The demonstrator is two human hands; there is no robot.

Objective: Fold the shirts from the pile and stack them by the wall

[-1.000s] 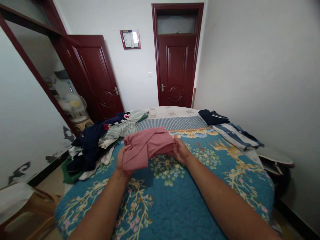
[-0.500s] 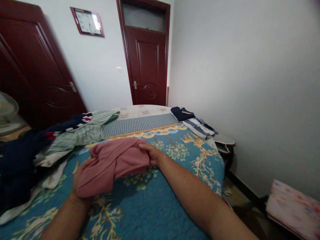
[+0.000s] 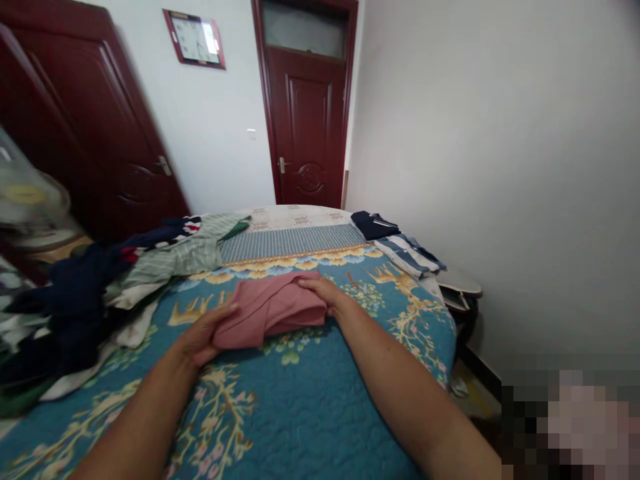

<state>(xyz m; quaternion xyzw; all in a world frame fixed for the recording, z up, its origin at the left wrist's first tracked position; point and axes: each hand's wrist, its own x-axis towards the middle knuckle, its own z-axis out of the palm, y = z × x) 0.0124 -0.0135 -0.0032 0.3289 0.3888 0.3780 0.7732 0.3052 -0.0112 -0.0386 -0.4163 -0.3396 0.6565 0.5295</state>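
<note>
Between my hands is a folded pink garment point(image 3: 275, 310), held just over or on the blue patterned bedspread point(image 3: 310, 407); whether it touches the cloth I cannot tell. My left hand point(image 3: 207, 333) grips its left end, thumb on top and fingers underneath. The right end is pinched by my right hand point(image 3: 323, 295), with the thumb on the upper face and the other fingers hidden. Overlapping layers cross the garment's top. Its exact kind does not show.
A loose heap of clothes point(image 3: 100, 293) lies along the bed's left side. Toward the far right rest a folded navy garment point(image 3: 374, 225) and a folded striped shirt point(image 3: 407, 255). Beyond the bed's right edge stands a small table point(image 3: 460, 283) near the wall.
The pink garment's left part has been brought in and up, so it looks more compact. My left hand moved right and away from me with it. The whole view shifted slightly.
</note>
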